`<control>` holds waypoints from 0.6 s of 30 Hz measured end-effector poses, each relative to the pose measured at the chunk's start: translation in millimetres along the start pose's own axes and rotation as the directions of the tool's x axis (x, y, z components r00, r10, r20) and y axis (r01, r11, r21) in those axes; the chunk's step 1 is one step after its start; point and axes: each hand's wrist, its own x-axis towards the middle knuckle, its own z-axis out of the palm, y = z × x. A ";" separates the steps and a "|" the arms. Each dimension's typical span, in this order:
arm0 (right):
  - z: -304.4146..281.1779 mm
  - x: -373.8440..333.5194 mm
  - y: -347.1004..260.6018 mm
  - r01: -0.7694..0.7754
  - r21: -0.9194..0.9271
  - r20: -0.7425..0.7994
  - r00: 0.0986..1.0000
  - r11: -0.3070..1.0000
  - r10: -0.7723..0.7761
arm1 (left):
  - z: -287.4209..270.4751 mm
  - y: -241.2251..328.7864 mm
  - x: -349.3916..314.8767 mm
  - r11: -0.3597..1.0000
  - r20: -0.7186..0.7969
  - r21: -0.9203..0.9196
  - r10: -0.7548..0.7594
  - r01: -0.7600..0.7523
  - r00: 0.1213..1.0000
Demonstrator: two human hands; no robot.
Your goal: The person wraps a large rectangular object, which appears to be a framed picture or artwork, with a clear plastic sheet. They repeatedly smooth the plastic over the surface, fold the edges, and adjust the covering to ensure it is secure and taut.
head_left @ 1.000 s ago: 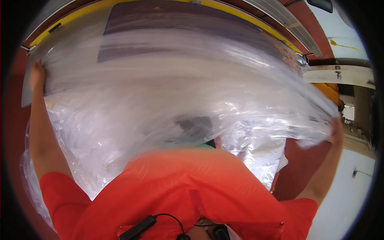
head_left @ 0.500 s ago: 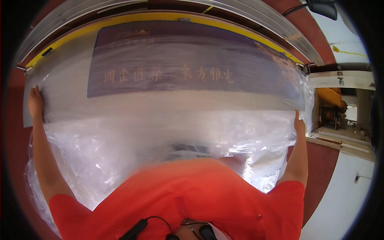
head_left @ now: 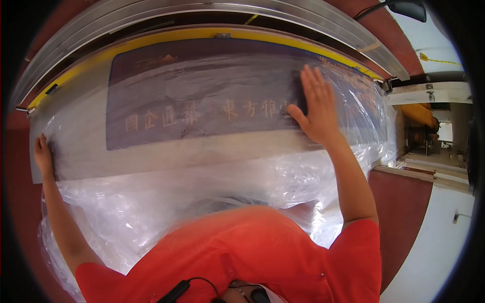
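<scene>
A long dark purple printed sign panel (head_left: 202, 86) with gold characters lies across the far part of the surface, set on a pale grey sheet (head_left: 76, 111). Thin clear plastic film (head_left: 116, 202) covers the sheet and hangs down towards my body. At the far left, near the sheet's side edge, my left hand (head_left: 44, 156) is closed on the film, its fingertips only partly showing. My right hand (head_left: 318, 108) is open, palm down with thumb spread, over the right part of the dark panel. Nothing is held in it.
A yellow bar (head_left: 192, 34) runs along the far edge, with a silver metal rail (head_left: 252, 6) beyond it. A pale wooden frame (head_left: 429, 91) stands at the right. Dark red floor (head_left: 399, 212) shows beside the surface. A black lamp-like object (head_left: 406, 10) hangs at the far right.
My right hand has left the right edge, moved inward and opened over the panel. The panel and my left hand sit lower in the picture.
</scene>
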 end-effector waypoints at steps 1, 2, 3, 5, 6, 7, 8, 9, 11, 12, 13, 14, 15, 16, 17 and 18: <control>5.0 -1.1 0.5 -0.020 0.023 -0.034 0.999 1.000 0.021 | -2.2 -11.7 1.6 0.986 0.085 -0.138 -0.079 0.091 0.993; 13.9 3.8 5.6 -0.036 0.048 -0.068 0.997 0.998 0.039 | -5.0 -33.4 5.3 0.946 0.179 -0.261 -0.148 0.192 0.973; 19.0 13.2 12.9 -0.052 0.070 -0.111 0.992 0.996 0.059 | -7.5 -44.5 8.9 0.880 0.274 -0.374 -0.197 0.293 0.941; 13.0 34.1 26.5 -0.113 0.023 -0.136 0.984 0.993 0.115 | -27.6 -20.3 1.0 0.773 0.272 -0.546 -0.200 0.322 0.941; 12.8 43.3 34.5 -0.139 0.011 -0.148 0.979 0.990 0.139 | -48.5 -11.7 -5.2 0.713 0.270 -0.617 -0.207 0.334 0.940; 16.2 49.4 40.8 -0.200 0.090 -0.155 0.965 0.976 0.213 | -70.7 -17.8 -9.7 0.395 0.434 -0.806 -0.115 0.441 0.894; 20.5 52.7 49.0 -0.266 0.168 -0.158 0.943 0.949 0.293 | -93.3 1.0 -19.4 0.275 0.489 -0.831 -0.052 0.483 0.871; 26.4 56.1 56.6 -0.323 0.251 -0.157 0.917 0.913 0.368 | -111.1 9.9 -32.4 0.348 0.432 -0.843 -0.018 0.410 0.902; 40.3 56.1 64.9 -0.179 0.205 -0.389 0.887 0.962 0.248 | -141.8 8.0 -47.1 0.417 0.385 -0.846 0.051 0.331 0.921; 40.8 56.4 61.5 -0.189 0.253 -0.341 0.900 0.949 0.270 | -150.0 6.7 -56.8 0.414 0.402 -0.846 0.076 0.337 0.913; 40.2 55.6 59.4 -0.203 0.298 -0.292 0.911 0.933 0.292 | -152.9 7.2 -58.8 0.410 0.419 -0.845 0.107 0.344 0.902; 38.0 54.6 59.7 -0.131 0.249 -0.342 0.915 0.959 0.214 | -149.1 9.8 -53.7 0.394 0.383 -0.833 -0.093 0.387 0.919; 32.5 55.2 60.2 -0.058 0.195 -0.391 0.911 0.979 0.132 | -146.8 19.0 -45.6 0.400 0.328 -0.839 -0.167 0.368 0.930; 24.0 61.3 55.9 0.022 0.138 -0.434 0.900 0.990 0.041 | -143.3 26.9 -37.3 0.407 0.265 -0.844 -0.249 0.349 0.932; 8.0 57.4 52.4 -0.025 0.599 -0.289 0.925 0.800 0.245 | -138.0 37.9 -26.3 0.413 0.202 -0.849 -0.324 0.330 0.924; -19.5 50.6 38.9 -0.097 0.905 -0.057 0.937 0.414 0.344 | -127.8 76.1 -25.8 0.343 0.126 -0.888 -0.461 0.306 0.879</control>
